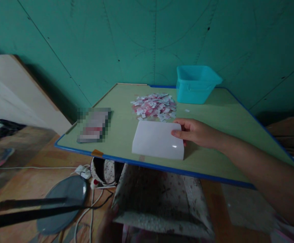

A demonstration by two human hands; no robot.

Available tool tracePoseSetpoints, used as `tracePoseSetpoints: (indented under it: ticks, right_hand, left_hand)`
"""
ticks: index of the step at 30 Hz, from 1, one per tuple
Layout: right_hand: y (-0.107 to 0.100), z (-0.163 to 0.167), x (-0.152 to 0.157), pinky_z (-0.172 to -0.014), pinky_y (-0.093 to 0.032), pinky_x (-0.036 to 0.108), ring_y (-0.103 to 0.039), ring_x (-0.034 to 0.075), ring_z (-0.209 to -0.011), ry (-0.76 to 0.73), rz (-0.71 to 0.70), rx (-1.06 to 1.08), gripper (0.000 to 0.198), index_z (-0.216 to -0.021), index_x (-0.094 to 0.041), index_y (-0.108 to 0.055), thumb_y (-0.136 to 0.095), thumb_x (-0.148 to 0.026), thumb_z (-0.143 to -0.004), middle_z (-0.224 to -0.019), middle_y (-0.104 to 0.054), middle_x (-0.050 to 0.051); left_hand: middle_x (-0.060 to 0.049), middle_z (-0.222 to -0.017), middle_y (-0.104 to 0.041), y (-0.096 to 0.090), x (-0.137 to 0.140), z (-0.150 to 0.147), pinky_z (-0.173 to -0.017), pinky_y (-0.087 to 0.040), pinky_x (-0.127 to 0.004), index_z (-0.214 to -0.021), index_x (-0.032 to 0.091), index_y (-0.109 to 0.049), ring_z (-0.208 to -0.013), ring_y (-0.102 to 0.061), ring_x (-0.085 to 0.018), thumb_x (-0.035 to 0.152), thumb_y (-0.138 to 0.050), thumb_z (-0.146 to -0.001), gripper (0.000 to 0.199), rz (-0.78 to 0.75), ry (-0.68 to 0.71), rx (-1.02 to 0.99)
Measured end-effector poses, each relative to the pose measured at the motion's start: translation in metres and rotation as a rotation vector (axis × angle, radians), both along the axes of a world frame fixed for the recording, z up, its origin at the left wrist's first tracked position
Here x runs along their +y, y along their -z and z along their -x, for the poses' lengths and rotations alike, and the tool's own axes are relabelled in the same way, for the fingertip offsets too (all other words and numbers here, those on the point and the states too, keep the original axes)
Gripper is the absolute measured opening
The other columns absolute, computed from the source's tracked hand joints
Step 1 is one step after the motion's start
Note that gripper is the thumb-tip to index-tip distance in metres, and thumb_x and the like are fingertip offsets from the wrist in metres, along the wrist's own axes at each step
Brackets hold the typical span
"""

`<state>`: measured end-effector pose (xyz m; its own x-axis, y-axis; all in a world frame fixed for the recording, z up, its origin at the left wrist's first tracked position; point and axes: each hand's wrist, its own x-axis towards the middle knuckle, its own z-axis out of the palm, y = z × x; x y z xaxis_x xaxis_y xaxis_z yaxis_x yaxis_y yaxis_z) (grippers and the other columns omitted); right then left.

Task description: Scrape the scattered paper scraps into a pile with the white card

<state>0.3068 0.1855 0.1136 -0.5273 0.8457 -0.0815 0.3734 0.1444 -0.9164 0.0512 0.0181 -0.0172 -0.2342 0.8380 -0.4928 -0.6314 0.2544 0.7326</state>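
Observation:
My right hand (190,131) pinches the right edge of a glossy white sheet (158,140), thumb on top and fingers beneath. The sheet is slightly bent and lies over the front of the tabletop. Just beyond it is a pile of small white and pink paper pieces (154,106). My left hand (108,222), dim and blurred at the bottom, grips the left rim of a worn, open box (162,219). That box is below the table's front edge, with a dark inside.
A turquoise plastic bin (195,92) stands at the back right of the green table (213,135). A pixelated flat object (95,125) lies on the left. A grey round stool (60,209), white cables (91,216) and a power strip (83,171) are on the floor.

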Motion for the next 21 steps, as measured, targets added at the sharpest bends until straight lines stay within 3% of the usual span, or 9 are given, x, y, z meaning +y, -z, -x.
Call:
tracePoseSetpoints:
  ticks: [7,11,15,21]
  right_hand:
    - [0.002,0.001,-0.002,-0.045,-0.036,0.021,-0.046,0.006,-0.047,0.002,0.038,-0.009,0.022,-0.082,-0.016,-0.048,-0.05,-0.037,-0.078,-0.061,-0.05,-0.004]
    - [0.002,0.002,-0.003,-0.044,-0.036,0.02,-0.046,0.006,-0.046,-0.019,0.069,-0.007,0.023,-0.082,-0.016,-0.047,-0.05,-0.039,-0.078,-0.06,-0.05,-0.004]
    - [0.001,0.003,-0.004,-0.043,-0.036,0.02,-0.046,0.005,-0.045,-0.027,0.078,-0.011,0.023,-0.081,-0.016,-0.046,-0.05,-0.038,-0.078,-0.061,-0.05,-0.004]
    - [-0.001,0.005,-0.006,-0.042,-0.036,0.02,-0.045,0.005,-0.044,-0.027,0.091,-0.024,0.022,-0.08,-0.016,-0.046,-0.051,-0.036,-0.078,-0.061,-0.05,-0.004]
  left_hand:
    - [-0.001,-0.085,-0.064,0.018,0.004,0.011,-0.07,-0.048,-0.037,-0.084,0.018,-0.061,-0.078,-0.059,-0.019,0.023,-0.056,-0.077,0.011,0.003,-0.03,0.04]
    - [0.001,-0.076,-0.066,0.026,0.006,0.016,-0.07,-0.047,-0.036,-0.082,0.02,-0.063,-0.079,-0.06,-0.021,0.018,-0.061,-0.072,0.01,0.013,-0.027,0.052]
    - [-0.001,-0.083,-0.065,0.023,0.005,0.016,-0.067,-0.048,-0.038,-0.083,0.018,-0.062,-0.079,-0.059,-0.021,0.024,-0.058,-0.075,0.011,0.023,-0.021,0.057]
    - [-0.006,-0.103,-0.059,0.003,0.002,0.002,-0.068,-0.049,-0.038,-0.101,0.018,-0.057,-0.082,-0.058,-0.019,0.031,-0.05,-0.081,0.024,0.003,-0.008,0.015]
